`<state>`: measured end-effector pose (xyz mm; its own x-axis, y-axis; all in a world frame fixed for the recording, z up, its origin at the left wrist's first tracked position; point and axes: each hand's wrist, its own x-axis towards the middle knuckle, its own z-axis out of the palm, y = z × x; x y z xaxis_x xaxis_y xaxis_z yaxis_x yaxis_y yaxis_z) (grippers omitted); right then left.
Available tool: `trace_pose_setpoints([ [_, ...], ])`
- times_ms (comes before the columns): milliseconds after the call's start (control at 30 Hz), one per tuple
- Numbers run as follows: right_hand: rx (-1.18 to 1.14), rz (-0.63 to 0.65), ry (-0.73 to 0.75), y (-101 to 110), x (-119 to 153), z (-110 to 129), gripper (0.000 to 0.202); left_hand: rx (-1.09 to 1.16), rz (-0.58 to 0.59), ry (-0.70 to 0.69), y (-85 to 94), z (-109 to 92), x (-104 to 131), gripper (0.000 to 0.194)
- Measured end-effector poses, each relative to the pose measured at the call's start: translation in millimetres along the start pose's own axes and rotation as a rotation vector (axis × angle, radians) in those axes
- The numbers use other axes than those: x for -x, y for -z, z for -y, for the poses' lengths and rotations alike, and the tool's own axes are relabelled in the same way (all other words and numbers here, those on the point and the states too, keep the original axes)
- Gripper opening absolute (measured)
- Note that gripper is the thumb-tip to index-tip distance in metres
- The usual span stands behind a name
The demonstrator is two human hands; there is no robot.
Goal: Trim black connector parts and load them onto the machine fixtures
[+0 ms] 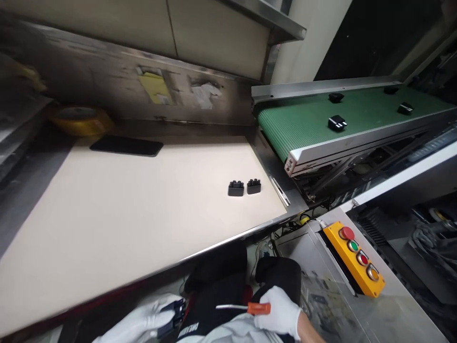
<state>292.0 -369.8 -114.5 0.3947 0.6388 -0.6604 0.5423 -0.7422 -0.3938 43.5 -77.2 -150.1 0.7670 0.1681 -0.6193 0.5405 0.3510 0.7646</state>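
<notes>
Low over the lap, my left hand (143,320), in a white glove, is closed around a black plastic part (174,316) whose far side is hidden by the fingers. My right hand (280,312), also gloved, grips a screwdriver (259,308) by its orange handle. The metal shaft points left, toward the black part but apart from it. On the cream work surface (150,205) stand two small black plastic pieces, a left one (236,189) and a right one (253,187), side by side with pegs on top.
A green conveyor belt (296,125) at right carries several black parts. Below it sits a yellow control box (353,259) with coloured buttons. A dark flat phone-like slab (126,146) and a roll of yellow tape (79,119) lie at the back left. The table's metal edge (228,239) runs before the knees.
</notes>
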Motion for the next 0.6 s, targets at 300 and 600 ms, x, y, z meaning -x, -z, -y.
trace_pose_setpoints([
  [300, 0.19, 0.092, 0.036, 31.3, -24.6, 43.1, 0.022, 0.093, 0.034, 0.02, -8.2, 19.7, 8.9, 0.053],
  [600, 0.5, 0.23, 0.07, 3.0, -48.9, 86.7, 0.027, 0.281, -0.678, -0.03, 0.5, 112.0, 71.2, 0.048],
])
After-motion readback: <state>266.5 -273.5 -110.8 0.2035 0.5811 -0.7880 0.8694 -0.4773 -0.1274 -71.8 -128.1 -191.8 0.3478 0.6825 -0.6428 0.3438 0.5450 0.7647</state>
